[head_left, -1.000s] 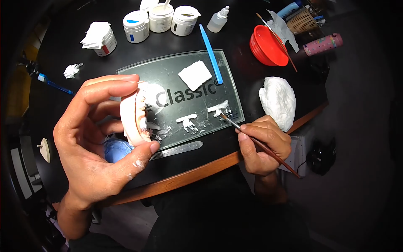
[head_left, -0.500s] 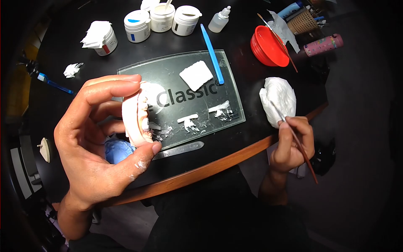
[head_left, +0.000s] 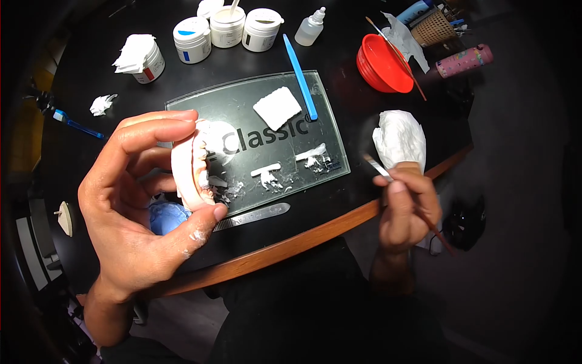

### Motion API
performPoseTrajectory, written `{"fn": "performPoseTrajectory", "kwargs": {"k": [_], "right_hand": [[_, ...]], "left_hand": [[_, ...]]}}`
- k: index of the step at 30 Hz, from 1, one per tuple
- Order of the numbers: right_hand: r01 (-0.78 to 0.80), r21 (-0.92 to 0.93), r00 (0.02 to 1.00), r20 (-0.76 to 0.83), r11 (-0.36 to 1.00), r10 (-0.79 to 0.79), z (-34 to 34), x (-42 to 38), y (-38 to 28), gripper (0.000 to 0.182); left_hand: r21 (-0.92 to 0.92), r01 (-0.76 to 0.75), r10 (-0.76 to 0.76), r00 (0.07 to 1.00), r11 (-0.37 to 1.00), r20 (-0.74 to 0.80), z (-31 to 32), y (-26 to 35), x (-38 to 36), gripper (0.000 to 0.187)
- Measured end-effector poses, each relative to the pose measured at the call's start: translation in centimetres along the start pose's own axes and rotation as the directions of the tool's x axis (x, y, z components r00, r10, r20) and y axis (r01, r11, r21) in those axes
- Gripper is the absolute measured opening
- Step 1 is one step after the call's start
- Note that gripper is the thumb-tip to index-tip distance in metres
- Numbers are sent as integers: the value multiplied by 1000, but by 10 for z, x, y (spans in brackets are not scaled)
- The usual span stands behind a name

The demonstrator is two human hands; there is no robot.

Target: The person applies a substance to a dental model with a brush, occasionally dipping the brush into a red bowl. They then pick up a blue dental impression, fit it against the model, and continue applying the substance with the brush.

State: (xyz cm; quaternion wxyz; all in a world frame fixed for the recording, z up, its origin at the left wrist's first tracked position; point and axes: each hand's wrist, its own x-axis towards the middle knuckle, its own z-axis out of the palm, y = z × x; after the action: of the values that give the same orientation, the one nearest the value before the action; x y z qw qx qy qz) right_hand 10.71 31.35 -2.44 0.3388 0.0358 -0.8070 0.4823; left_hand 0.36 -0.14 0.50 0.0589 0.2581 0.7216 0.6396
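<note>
Between the thumb and fingers of my left hand [head_left: 136, 194] is a pale dental model [head_left: 189, 170], its row of teeth turned to the right. My right hand [head_left: 407, 206] pinches a thin brush [head_left: 379, 167] with a reddish-brown handle, its tip pointing up and left. Just behind that hand lies a crumpled white tissue wad [head_left: 400, 136]. A blue dental model part [head_left: 168, 216] shows partly behind my left thumb. Under and beyond the dental model is a glass slab [head_left: 242, 91] bearing white powder paste streaks [head_left: 315, 159] and a white folded pad [head_left: 277, 109].
Several white jars [head_left: 192, 41] and a dropper bottle [head_left: 310, 27] stand at the back. A blue stick [head_left: 300, 76] lies across the slab. A red bowl [head_left: 379, 67] with another brush [head_left: 403, 60] over it sits back right. A metal spatula [head_left: 257, 215] lies near the wooden table edge [head_left: 303, 242].
My right hand has drawn the brush off the tissue wad, moving slightly left and toward me. My left hand still holds the dental model, almost unmoved; the whole view has shifted slightly.
</note>
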Motion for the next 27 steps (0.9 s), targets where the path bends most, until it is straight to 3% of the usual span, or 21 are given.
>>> {"fn": "performPoseTrajectory", "kwargs": {"k": [2,4,5,15,27], "right_hand": [[48,2,990,133,999,-48,13,0,-5,14],[33,3,980,195,999,-33,21,-3,-8,16],[97,-38,975,204,995,-87,23,-2,-6,16],[157,-148,966,227,976,-121,31,-3,-7,14],[164,-153,964,236,975,-125,31,-2,-8,16]], "left_hand": [[-4,2,-2,1000,1000,-1,0,0,0,67],[-7,-2,3,1000,1000,6,0,-1,-1,67],[-7,-8,8,1000,1000,13,0,-1,-1,67],[-13,-21,21,1000,1000,17,-1,-4,-1,68],[-12,-23,23,999,1000,28,-1,-4,-1,68]]}}
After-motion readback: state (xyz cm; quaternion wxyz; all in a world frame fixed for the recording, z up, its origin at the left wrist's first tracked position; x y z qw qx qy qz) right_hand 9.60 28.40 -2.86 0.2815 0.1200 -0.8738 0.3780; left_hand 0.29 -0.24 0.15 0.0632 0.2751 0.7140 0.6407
